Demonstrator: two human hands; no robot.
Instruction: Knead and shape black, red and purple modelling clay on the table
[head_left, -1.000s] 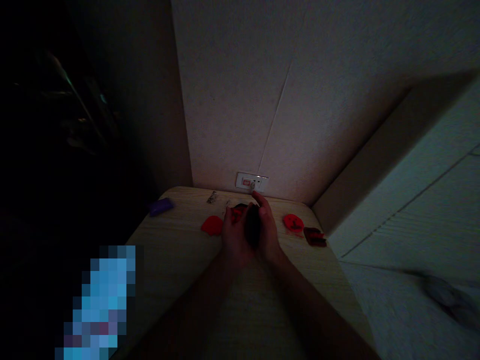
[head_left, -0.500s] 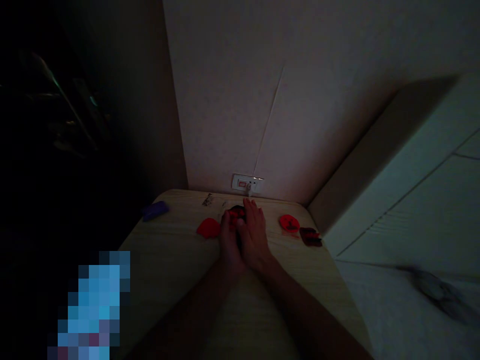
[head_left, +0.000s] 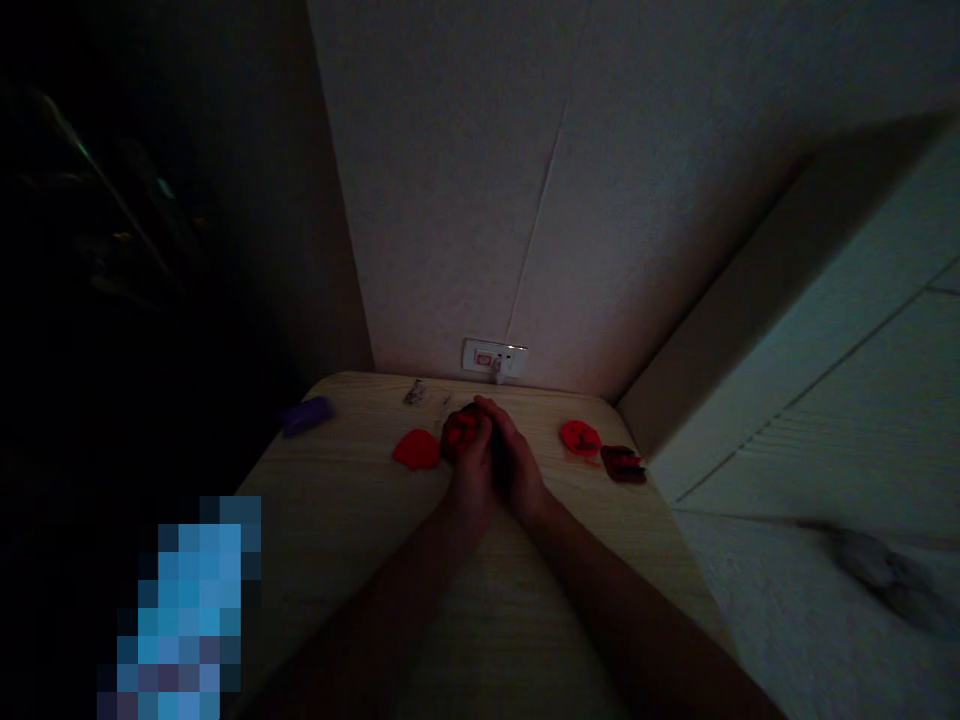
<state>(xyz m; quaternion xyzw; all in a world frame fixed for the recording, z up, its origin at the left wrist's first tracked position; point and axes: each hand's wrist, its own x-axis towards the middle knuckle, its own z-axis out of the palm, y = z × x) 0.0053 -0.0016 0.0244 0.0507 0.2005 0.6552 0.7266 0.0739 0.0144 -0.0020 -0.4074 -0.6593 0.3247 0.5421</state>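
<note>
The lump (head_left: 502, 462), black in this dim light, seems to sit between the two palms, on the near side of the socket (head_left: 495, 358) and almost in line with it. I judge it soft and light, something like modelling dough, neither stiff nor fragile and perhaps a little tacky. Flat palms on both sides suit it better than fingertips, which would dent it. The left hand (head_left: 472, 478) has its thumb raised, its other fingers hidden; the right hand (head_left: 524, 476) holds its fingers together, reaching forward. I cannot tell whether either hand is closed on the lump (the gap between them is nearly all shadow).

The disc (head_left: 458, 430), red with black marks, is just beside the left hand, nearer than the socket and left of it. Farther left of the socket are the red piece (head_left: 417, 450) and, well apart, the purple packet (head_left: 307, 416); to its right are the face piece (head_left: 580, 438) and the striped piece (head_left: 624, 465), all on the table (head_left: 345, 500).

Half a second ago the right hand lay back upward, fingers toward the socket, and the disc showed between the hands; now that hand stands on edge and the disc shows left of both. The loose pieces appear unmoved.
</note>
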